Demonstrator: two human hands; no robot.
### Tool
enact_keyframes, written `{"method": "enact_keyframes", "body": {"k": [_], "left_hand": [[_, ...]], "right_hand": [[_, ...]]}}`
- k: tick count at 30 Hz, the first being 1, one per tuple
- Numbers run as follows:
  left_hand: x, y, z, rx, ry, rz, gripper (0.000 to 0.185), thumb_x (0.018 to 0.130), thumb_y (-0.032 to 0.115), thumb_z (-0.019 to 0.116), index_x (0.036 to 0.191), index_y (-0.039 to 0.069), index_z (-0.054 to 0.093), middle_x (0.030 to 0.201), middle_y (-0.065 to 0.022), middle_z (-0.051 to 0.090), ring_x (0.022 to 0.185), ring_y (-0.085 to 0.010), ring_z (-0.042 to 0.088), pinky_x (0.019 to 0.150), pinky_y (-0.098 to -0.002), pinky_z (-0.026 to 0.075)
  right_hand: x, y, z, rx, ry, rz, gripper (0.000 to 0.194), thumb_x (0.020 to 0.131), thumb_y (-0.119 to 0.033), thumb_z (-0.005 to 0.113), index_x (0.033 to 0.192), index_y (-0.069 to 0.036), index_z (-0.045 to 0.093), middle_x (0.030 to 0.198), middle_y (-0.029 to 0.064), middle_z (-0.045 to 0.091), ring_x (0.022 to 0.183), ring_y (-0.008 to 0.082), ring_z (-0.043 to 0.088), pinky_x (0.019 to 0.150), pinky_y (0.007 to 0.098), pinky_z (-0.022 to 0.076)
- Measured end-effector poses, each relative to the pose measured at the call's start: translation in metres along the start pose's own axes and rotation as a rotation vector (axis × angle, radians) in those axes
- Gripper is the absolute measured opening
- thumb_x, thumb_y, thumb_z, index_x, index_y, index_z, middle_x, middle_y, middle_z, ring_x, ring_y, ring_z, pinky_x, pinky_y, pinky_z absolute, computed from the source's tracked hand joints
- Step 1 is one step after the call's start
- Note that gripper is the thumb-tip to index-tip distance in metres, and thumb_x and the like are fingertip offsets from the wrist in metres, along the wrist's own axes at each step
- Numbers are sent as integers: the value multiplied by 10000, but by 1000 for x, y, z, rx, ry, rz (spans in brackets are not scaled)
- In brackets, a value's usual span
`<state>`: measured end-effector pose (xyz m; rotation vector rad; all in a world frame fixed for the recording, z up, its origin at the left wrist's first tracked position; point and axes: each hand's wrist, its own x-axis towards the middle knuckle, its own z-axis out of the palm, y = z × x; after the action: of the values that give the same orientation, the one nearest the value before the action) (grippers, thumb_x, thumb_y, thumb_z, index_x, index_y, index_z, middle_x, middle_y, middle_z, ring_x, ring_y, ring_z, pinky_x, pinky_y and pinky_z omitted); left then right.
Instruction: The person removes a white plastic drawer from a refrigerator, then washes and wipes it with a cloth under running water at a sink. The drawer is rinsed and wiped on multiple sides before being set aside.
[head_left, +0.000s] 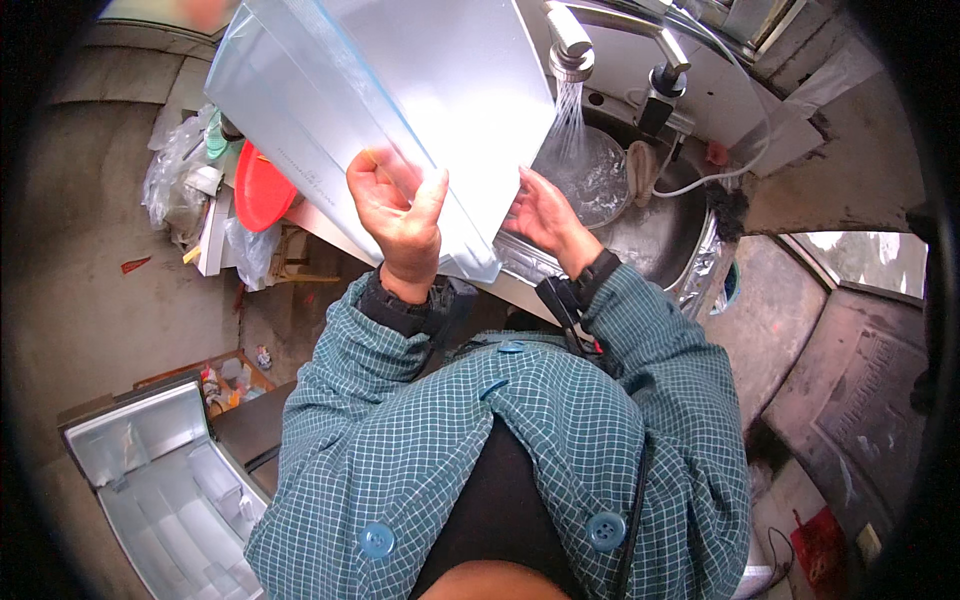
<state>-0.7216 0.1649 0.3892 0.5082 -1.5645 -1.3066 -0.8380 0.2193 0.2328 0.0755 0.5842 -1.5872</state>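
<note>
A large clear plastic refrigerator drawer (322, 97) is tilted up before me, over the counter edge beside the sink. My left hand (401, 217) grips its near wall, the fingers showing through the plastic and the thumb in front. My right hand (547, 214) is at the drawer's right edge, fingers partly hidden behind it; how firmly it holds is hard to see. Right of the drawer, water sprays from a faucet head (571, 60) into a round clear vessel (592, 176) in the metal sink (667, 240). A beige cloth or sponge (641, 172) touches the vessel's right rim.
A red basin (262, 187) and plastic bags (180, 165) are at the left. An open refrigerator (165, 510) with shelved door stands at lower left. A white hose (720, 178) curves over the sink's right side. A dark embossed mat or panel (862, 405) lies at right.
</note>
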Motion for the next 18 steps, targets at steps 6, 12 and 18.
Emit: {"method": "enact_keyframes", "body": {"k": [6, 12, 18], "left_hand": [[-31, -20, 21, 49, -207, 15, 504, 685, -83, 699, 1050, 32, 371, 838, -26, 484, 741, -104, 517, 685, -229, 443], [-46, -31, -6, 195, -551, -52, 282, 753, -46, 668, 989, 6, 523, 878, -95, 640, 833, -160, 607, 743, -271, 480], [-40, -33, -9, 123, -682, -201, 202, 787, -6, 639, 983, 39, 665, 942, -76, 670, 882, -167, 616, 800, -284, 490]], "right_hand": [[2, -15, -12, -41, -83, -255, 449, 641, 96, 483, 1086, 54, 529, 1029, 129, 593, 957, 257, 587, 884, 362, 465], [20, -54, -47, -178, -165, -370, 495, 617, 65, 535, 1110, 24, 502, 1033, 102, 587, 942, 233, 588, 888, 353, 468], [22, -73, -53, -277, -163, -351, 586, 608, 57, 556, 1183, -10, 461, 1084, 111, 555, 1018, 243, 554, 929, 374, 443]]}}
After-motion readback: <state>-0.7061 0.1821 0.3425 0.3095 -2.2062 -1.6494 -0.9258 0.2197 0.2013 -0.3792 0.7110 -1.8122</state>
